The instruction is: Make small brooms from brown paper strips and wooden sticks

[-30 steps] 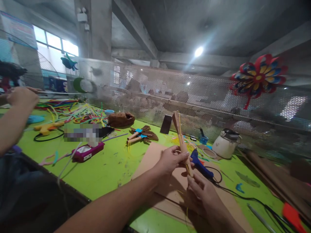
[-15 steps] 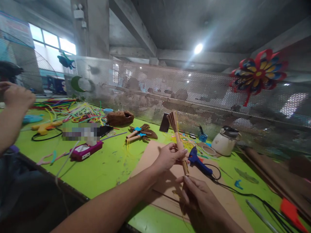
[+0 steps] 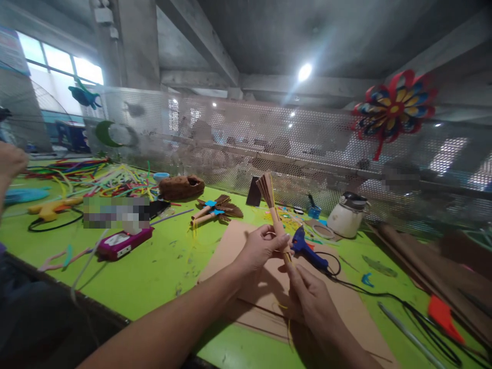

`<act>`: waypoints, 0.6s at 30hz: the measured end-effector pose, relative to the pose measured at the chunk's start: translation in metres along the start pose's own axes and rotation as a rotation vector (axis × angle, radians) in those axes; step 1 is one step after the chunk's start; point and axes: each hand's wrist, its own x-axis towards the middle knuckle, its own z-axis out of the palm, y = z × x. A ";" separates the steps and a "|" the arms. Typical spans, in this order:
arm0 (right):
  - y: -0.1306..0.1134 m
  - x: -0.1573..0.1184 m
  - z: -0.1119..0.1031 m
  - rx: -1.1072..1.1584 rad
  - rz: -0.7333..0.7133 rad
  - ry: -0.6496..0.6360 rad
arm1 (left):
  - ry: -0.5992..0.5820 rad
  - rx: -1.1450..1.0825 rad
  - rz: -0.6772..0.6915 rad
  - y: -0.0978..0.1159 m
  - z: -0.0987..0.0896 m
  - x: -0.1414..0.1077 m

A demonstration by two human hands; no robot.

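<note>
My left hand is closed around the rolled paper handle of a folded brown paper fan. The fan stands tilted, its pleated end up and a yellow string running along it. At the lower end of that handle my right hand is closed, thumb and fingers pinching it. Loose yellow string dangles below. Beneath both hands lies a brown cardboard sheet. Just right of the handle rests a blue glue gun with a black cord.
Two fans with blue bands lie left of the cardboard. A purple power strip, an orange-yellow glue gun and colourful strips are farther left. A white kettle stands right. Another person's hand shows at the left edge.
My right hand has moved up and closed on the handle's lower end. My left hand keeps its hold. The whole view has shifted slightly, and the other person's hand is farther left.
</note>
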 end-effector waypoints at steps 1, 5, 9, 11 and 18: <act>0.002 0.001 -0.001 -0.005 -0.017 -0.006 | -0.002 -0.003 -0.002 0.000 0.000 0.000; 0.008 0.003 -0.005 0.094 0.012 -0.089 | -0.038 -0.016 0.004 0.001 0.000 -0.001; 0.012 0.004 -0.004 0.208 0.057 -0.171 | -0.098 -0.031 0.001 0.002 -0.002 0.000; 0.013 0.003 -0.003 0.216 0.055 -0.164 | -0.093 -0.036 -0.015 0.002 -0.002 0.000; 0.006 -0.004 0.000 0.310 0.044 -0.182 | -0.074 -0.040 -0.088 0.007 -0.002 0.001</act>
